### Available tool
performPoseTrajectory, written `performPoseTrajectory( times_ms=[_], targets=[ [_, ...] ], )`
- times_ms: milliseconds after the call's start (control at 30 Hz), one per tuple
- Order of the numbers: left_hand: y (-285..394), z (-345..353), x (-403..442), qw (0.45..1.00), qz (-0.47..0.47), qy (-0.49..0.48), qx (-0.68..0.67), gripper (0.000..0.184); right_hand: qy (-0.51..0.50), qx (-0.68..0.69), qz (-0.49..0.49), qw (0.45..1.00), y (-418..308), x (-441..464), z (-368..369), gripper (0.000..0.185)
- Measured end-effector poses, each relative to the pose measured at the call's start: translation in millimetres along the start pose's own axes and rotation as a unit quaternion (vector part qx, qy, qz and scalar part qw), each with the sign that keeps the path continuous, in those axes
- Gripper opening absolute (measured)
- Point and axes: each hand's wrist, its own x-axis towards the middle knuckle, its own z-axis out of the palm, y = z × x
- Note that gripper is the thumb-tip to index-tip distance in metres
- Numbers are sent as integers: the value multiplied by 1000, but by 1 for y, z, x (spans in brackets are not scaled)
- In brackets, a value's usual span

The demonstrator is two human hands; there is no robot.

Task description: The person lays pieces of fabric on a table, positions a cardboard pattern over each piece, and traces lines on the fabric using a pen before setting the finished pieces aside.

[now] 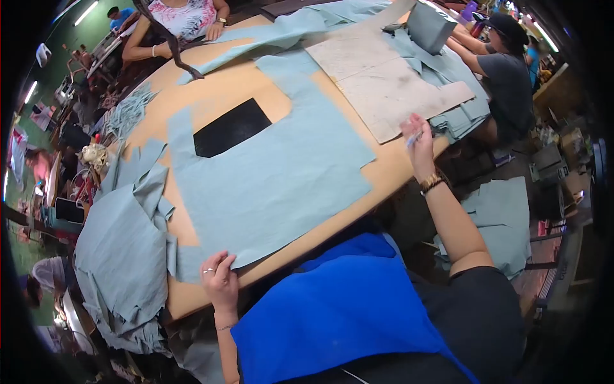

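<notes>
A large light blue-green leather sheet (pixel 275 185) lies flat across the near part of the table, its edges uneven. My left hand (pixel 220 278) pinches its near left corner between thumb and fingers. To the right, my right hand (pixel 419 144) is raised by the table edge, its fingers closed around a slim, whitish pen-like thing (pixel 414 138). Just beyond that hand is a big beige cardboard template (pixel 384 77), resting partly on more blue-green leather. A black flat panel (pixel 231 127) shows in the notch at the sheet's far side.
Leather pieces (pixel 125 256) hang over the table's left edge, near a heap of thin strips (pixel 131 112). A blue-green block (pixel 430 27) stands on the template's far end. Two people sit across the wooden table (pixel 256 83). More leather (pixel 499 221) lies low at right.
</notes>
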Motion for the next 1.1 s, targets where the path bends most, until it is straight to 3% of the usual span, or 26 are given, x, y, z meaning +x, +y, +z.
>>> performPoseTrajectory(
  times_ms=[33, 133, 267, 400, 467, 533, 633, 733, 867, 933, 1000, 1100],
  targets=[
    [1, -1, 2, 1000, 7, 0, -1, 33, 47, 106, 85, 990, -1, 7, 0, 70],
    [1, -5, 1, 1000, 14, -8, 3, 33, 120, 106, 220, 962, -7, 20, 2, 80],
    [2, -6, -5, 1000, 0, -12, 0, 31, 146, 127, 233, 953, 15, 44, -6, 66],
    [-1, -5, -13, 1000, -15, -8, 0, 30, 209, 244, 255, 912, -6, 58, -11, 49],
    [0, -5, -14, 1000, -21, -7, 1, 30, 224, 253, 223, 914, -17, 70, -6, 48],
    [3, -8, -14, 1000, -26, -12, -1, 31, 175, 203, 205, 941, -20, 86, -1, 42],
    [1, -12, -19, 999, -31, -22, 12, 23, 121, -8, 116, 986, -21, 111, 2, 33],
    [12, -24, -16, 998, -33, -33, 37, 27, 24, -38, -30, 999, -72, 127, -7, 26],
    [14, -31, 1, 998, -44, 13, -49, 39, -10, 53, -200, 978, -158, 138, -7, 35],
    [18, -32, 24, 990, -62, 31, -120, 36, -49, 131, -209, 968, -222, 92, 17, 33],
    [22, -26, 52, 963, -87, 34, -252, 36, -78, 185, -147, 968, -266, 44, 46, 32],
    [27, 4, 93, 851, -170, 4, -498, 57, -170, 210, -99, 958, -289, 5, 66, 34]
  ],
)
